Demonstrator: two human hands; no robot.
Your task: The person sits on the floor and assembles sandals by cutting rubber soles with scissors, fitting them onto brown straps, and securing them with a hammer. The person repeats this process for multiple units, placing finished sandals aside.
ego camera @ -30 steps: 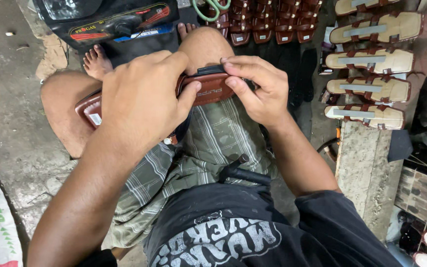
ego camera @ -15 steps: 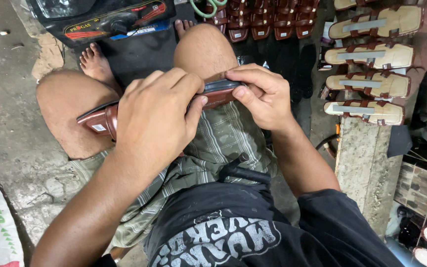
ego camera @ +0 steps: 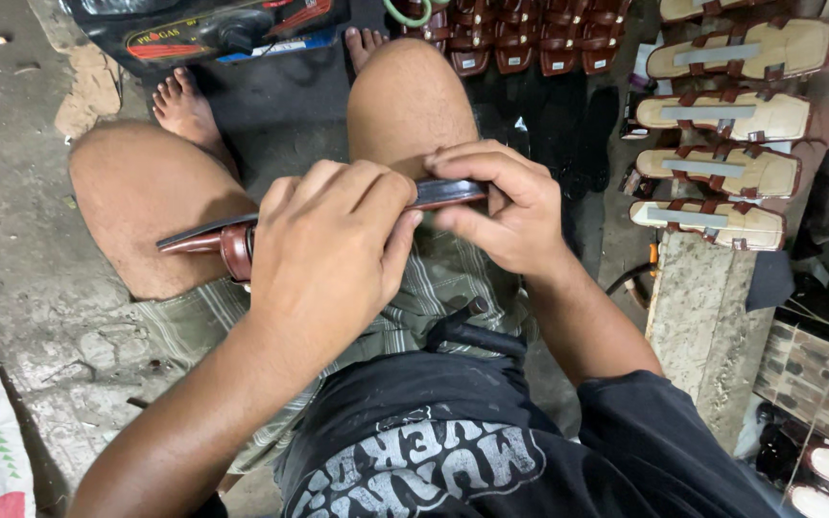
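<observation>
My left hand (ego camera: 323, 245) gripping brown leather flat sandal (ego camera: 227, 240) across my knees, right hand (ego camera: 501, 206) pinching its other end, sandal now turned edge-on versus before, tan sandals (ego camera: 722, 115) beside.

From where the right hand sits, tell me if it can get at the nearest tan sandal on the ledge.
Probably yes: the right hand has open space toward that tan sandal, but it is gripping the brown sandal.
</observation>
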